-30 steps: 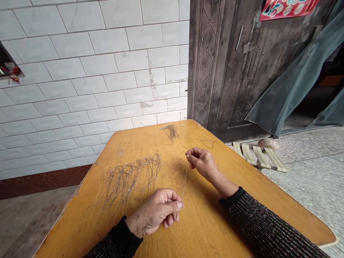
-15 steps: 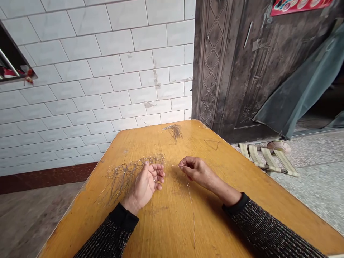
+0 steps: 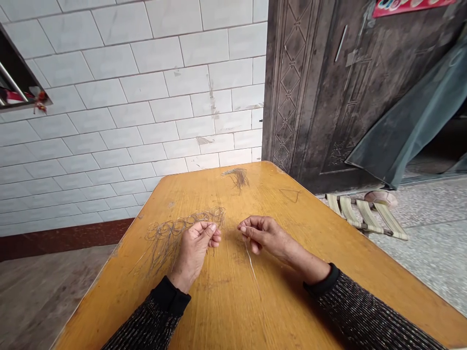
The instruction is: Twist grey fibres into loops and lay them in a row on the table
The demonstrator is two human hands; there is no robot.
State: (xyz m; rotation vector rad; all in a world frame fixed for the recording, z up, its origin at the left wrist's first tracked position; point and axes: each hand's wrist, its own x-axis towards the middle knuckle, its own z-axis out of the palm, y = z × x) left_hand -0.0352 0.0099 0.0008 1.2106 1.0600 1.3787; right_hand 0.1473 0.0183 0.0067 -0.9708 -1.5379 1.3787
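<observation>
Thumb and fingers of my right hand [image 3: 260, 233] pinch a thin metal wire [image 3: 251, 265], whose loose length hangs toward the table in front of me. Just left of it, my left hand [image 3: 199, 248] is closed in a pinch; a faint stretch of the wire seems to run across the small gap between the hands. The wire's end in the left fingertips is too fine to see well. Behind and left of my left hand lies a row of looped wires [image 3: 164, 238] with straight tails, partly covered by that hand.
The yellow wooden table [image 3: 233, 316] carries a bundle of thin wires [image 3: 239, 177] at its far end and one bent wire [image 3: 291, 194] at right. A white tiled wall [image 3: 146, 97] stands behind, with a dark door [image 3: 321, 97] and a strapped stool [image 3: 365, 214] at right.
My left hand has turned over and gone from open fingers to a pinch. My right hand has shifted slightly left with the wire, and the hanging length has swung.
</observation>
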